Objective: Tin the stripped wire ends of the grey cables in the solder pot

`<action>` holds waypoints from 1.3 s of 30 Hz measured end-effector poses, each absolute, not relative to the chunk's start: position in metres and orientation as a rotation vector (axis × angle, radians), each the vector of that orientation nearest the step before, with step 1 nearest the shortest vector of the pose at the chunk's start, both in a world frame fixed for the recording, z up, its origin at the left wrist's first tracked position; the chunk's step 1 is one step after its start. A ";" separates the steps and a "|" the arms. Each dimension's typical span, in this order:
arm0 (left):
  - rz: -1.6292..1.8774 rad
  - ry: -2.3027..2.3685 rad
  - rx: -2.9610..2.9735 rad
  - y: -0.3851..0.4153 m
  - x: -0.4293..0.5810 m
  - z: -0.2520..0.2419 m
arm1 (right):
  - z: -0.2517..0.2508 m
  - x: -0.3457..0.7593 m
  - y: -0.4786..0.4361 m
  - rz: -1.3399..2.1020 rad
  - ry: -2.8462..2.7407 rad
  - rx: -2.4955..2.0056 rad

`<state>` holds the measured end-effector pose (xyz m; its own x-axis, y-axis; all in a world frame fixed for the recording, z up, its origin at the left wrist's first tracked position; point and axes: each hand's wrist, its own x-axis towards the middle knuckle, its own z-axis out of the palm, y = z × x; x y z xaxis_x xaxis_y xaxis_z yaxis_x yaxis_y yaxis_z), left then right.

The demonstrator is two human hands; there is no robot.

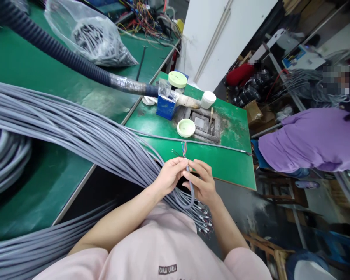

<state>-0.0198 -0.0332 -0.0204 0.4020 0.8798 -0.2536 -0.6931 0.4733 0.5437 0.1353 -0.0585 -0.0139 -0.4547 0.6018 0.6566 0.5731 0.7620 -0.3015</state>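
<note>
My left hand (174, 173) and my right hand (202, 181) meet over the near edge of the green table. Between their fingertips they pinch the end of a grey cable (191, 190). Thin coloured wires (184, 148) fan out from that end, pointing away from me; a couple of dark ones lean left. Below my hands the cable bends in a loop back toward a thick bundle of grey cables (105, 136), which runs in from the left. Just beyond the wires, a single grey cable (216, 144) lies across the table, its tip at the right.
A soldering pot (200, 122) is set in the table, with a pale green dish (186, 128), a white cup (208, 100) and a blue box (166, 107) around it. A ribbed hose (76, 60) arches overhead. A bag of cables (96, 41) lies behind; a person in purple (309, 136) sits at right.
</note>
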 end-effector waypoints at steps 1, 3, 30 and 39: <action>1.024 0.548 0.377 -0.032 -0.022 -0.017 | -0.013 0.133 -0.055 0.038 -2.168 -0.843; 1.048 0.560 0.386 -0.028 -0.026 -0.012 | -0.010 0.128 -0.047 0.052 -2.166 -0.791; 1.116 0.700 0.675 -0.032 -0.021 -0.014 | 0.004 0.127 -0.074 0.538 -2.034 -1.360; 1.114 0.676 0.717 -0.028 -0.028 -0.018 | -0.009 0.143 -0.078 0.929 -1.705 -1.393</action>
<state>-0.0275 -0.0278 -0.0181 0.2961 0.9474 -0.1218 -0.5457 0.2724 0.7924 0.1432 -0.0782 -0.0093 -0.1426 0.9852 0.0954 0.4544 0.1508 -0.8779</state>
